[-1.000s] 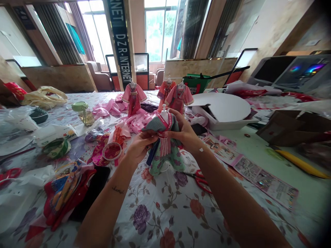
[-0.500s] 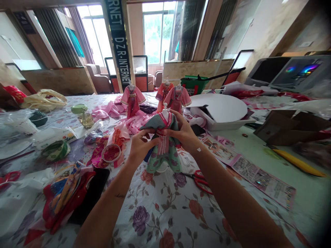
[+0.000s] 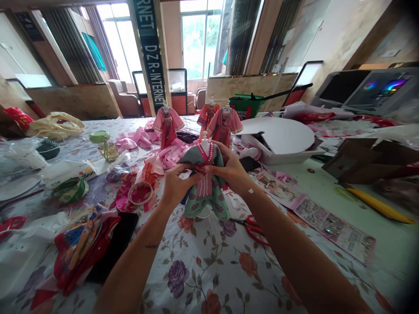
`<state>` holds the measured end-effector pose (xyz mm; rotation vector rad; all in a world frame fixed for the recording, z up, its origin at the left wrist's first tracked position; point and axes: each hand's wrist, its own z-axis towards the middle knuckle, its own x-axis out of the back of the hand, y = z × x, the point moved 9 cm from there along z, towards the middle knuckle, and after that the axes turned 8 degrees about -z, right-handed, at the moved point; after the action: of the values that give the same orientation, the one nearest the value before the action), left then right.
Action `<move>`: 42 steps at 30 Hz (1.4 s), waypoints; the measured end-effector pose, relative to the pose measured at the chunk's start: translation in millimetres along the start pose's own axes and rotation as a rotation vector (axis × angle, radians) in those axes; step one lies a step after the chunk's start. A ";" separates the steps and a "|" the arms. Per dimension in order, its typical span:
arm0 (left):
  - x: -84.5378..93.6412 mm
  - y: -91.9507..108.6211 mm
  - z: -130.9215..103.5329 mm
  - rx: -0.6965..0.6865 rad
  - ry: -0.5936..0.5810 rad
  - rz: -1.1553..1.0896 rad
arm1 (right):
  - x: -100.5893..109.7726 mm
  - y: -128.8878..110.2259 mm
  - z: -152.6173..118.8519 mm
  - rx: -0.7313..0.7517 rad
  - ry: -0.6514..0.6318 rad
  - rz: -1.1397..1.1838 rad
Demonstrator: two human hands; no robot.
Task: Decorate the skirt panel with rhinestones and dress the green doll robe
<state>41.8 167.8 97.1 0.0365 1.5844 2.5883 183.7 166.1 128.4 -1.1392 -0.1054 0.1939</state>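
A small headless doll mannequin in a grey-green and pink dress [image 3: 207, 205] stands upright on a white base in front of me. My left hand [image 3: 178, 183] pinches the dress at the waist from the left, its thumb against the front. From the other side, my right hand [image 3: 229, 170] closes on the waist, thumb in front and fingers behind the bodice, partly hidden. Both thumbs nearly meet at the red waistband. Red-handled scissors [image 3: 257, 230] lie beside the skirt, partly under my right forearm.
Behind the doll stand dressed mannequins, one pink [image 3: 168, 126] at left and two at right. Pink fabric [image 3: 176, 153] lies among them. A tape roll [image 3: 140, 193], a black phone-like slab [image 3: 114, 248] and red cloth sit left. Sticker sheets [image 3: 334, 229] and a white tray [image 3: 288, 158] are right.
The mannequin's neck and bodice have shifted slightly left. My right thumb has moved a little left along the waistband; both hands keep their hold.
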 end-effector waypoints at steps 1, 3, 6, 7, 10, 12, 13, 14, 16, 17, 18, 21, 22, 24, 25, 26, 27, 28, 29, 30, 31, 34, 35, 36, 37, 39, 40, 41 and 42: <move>1.1 -1.7 0.3 0.008 0.010 -0.016 | 0.2 -0.6 -1.3 0.005 -0.012 -0.006; 3.1 -5.9 1.4 0.031 0.026 -0.056 | 0.8 -0.8 -4.8 0.018 -0.046 -0.027; 4.1 -10.7 2.9 0.057 0.026 -0.102 | 3.9 4.6 -10.9 0.014 -0.072 -0.087; 3.9 -11.4 3.1 0.061 0.022 -0.110 | 5.8 6.9 -12.6 0.009 -0.063 -0.112; 2.4 -12.9 2.4 0.074 0.012 -0.140 | 10.3 9.8 -15.4 0.023 -0.014 -0.177; 1.1 -13.7 1.7 0.084 0.004 -0.159 | 10.9 8.7 -15.8 0.045 0.007 -0.204; 0.6 -14.3 1.6 0.089 0.001 -0.169 | 10.9 7.9 -15.7 0.054 0.013 -0.214; 0.3 -15.1 1.6 0.095 -0.002 -0.178 | 11.0 7.1 -15.5 0.062 0.017 -0.223; -0.2 -17.4 2.0 0.109 -0.008 -0.195 | 12.0 6.1 -15.0 0.072 0.024 -0.238; -0.5 -18.7 2.3 0.116 -0.012 -0.203 | 12.6 6.0 -14.7 0.074 0.026 -0.243; -1.0 -20.0 2.6 0.121 -0.016 -0.212 | 13.2 6.0 -14.5 0.075 0.029 -0.246; -3.0 -22.8 2.6 0.129 -0.024 -0.233 | 14.7 6.4 -13.5 0.074 0.035 -0.243; -3.8 -23.1 2.3 0.130 -0.024 -0.236 | 15.0 6.5 -13.0 0.073 0.035 -0.241; -4.4 -22.2 1.5 0.127 -0.017 -0.229 | 15.2 6.6 -11.6 0.072 0.033 -0.236; -4.5 -20.8 1.0 0.127 -0.014 -0.225 | 15.5 6.5 -10.8 0.072 0.031 -0.235; -3.5 -18.2 0.3 0.123 -0.004 -0.206 | 16.0 6.5 -10.1 0.070 0.029 -0.237; -0.3 -13.9 -0.3 0.111 0.022 -0.168 | 16.5 6.7 -9.5 0.066 0.027 -0.241; 5.1 -7.5 -1.1 0.085 0.066 -0.110 | 17.3 6.7 -9.1 0.060 0.027 -0.248; 12.9 1.5 -2.2 0.043 0.130 -0.040 | 18.2 6.7 -9.2 0.054 0.027 -0.256; 22.1 12.7 -4.0 -0.013 0.209 0.034 | 18.8 6.3 -9.8 0.050 0.026 -0.261; 31.3 25.3 -6.5 -0.078 0.290 0.099 | 18.9 5.6 -10.9 0.045 0.023 -0.267; 42.6 56.3 -10.5 -0.244 0.360 0.155 | 16.4 1.9 -16.8 0.034 0.005 -0.305; 39.2 61.4 -9.0 -0.267 0.300 0.134 | 14.8 0.4 -19.3 0.030 -0.003 -0.322; 32.0 63.1 -6.5 -0.262 0.203 0.103 | 12.9 -1.3 -22.0 0.028 -0.013 -0.335; 22.8 62.0 -4.5 -0.234 0.090 0.069 | 10.9 -3.0 -24.7 0.027 -0.024 -0.345; 5.2 56.1 -4.4 -0.149 -0.094 0.012 | 7.9 -6.5 -30.0 0.028 -0.041 -0.359; -0.5 53.5 -5.6 -0.113 -0.141 -0.003 | 7.3 -8.2 -32.5 0.029 -0.044 -0.366; -3.7 52.5 -7.0 -0.093 -0.155 -0.009 | 7.3 -9.5 -35.0 0.026 -0.044 -0.372; -4.9 52.8 -8.3 -0.088 -0.145 -0.008 | 7.7 -10.2 -37.5 0.016 -0.045 -0.374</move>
<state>42.0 136.1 140.5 0.2058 1.4184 2.5803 199.1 130.2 121.9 -1.0783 -0.3530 -0.1123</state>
